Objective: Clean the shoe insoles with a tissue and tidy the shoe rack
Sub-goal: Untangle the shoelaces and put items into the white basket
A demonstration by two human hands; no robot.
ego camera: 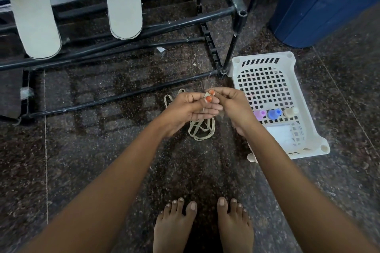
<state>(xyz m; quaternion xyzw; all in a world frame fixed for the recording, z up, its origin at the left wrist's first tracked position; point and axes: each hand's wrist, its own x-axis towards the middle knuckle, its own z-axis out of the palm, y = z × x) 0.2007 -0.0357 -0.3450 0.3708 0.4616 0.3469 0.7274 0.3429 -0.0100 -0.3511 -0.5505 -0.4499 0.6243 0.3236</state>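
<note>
Hands meet in the middle of the view, above a dark speckled floor (102,170). Your left hand (185,109) lies palm up, its fingers (211,107) curled around a beige lace (202,129). Your right hand (230,102) comes in from the right, and its thumb and forefinger pinch the lace end just above your left palm. The rest of the lace hangs in loose loops below the hands, with one loop showing to the left, behind your left hand. Whether the loops touch the floor cannot be told.

Two pale insoles (35,10) rest far left on the black bars of the rack (185,20), heels toward you. The second insole (123,2) lies to the right of the first, well apart from your hands.

Just right of the rack's near post stands a white basket (287,61) on the floor. Inside it, near your right wrist, lie three small bottles, purple (259,114), blue (274,113) and cream (291,111), with a white packet (279,133) nearer to you. A blue bin (320,6) stands far right. Your bare feet (203,226) show at the near edge.
</note>
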